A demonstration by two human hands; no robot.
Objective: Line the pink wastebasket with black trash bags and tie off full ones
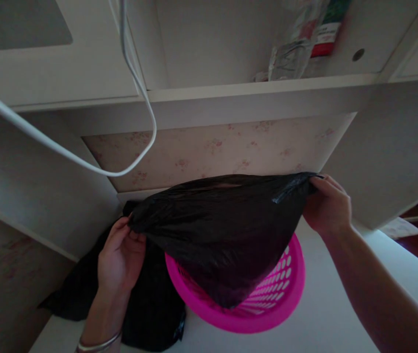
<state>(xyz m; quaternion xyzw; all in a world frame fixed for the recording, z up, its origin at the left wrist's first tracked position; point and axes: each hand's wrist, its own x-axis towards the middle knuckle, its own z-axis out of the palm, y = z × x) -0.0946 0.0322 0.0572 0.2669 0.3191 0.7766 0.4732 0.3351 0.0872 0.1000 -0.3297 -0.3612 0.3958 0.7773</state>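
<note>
The left hand [120,255] and right hand [329,206], fingers closed, are pinching a black plastic bag [220,225] over a pink basket [248,323].

Both arms out front, hands well apart, each in a fingertip pinch. Left hand [120,260] sits lower in view, fingers curled, left forearm [104,316] coming up steeply from the bottom edge. Right hand [330,206] sits higher, fingertips pointing inward. Right forearm [374,289] runs diagonally from the lower right corner, more of it showing than the left.
</note>
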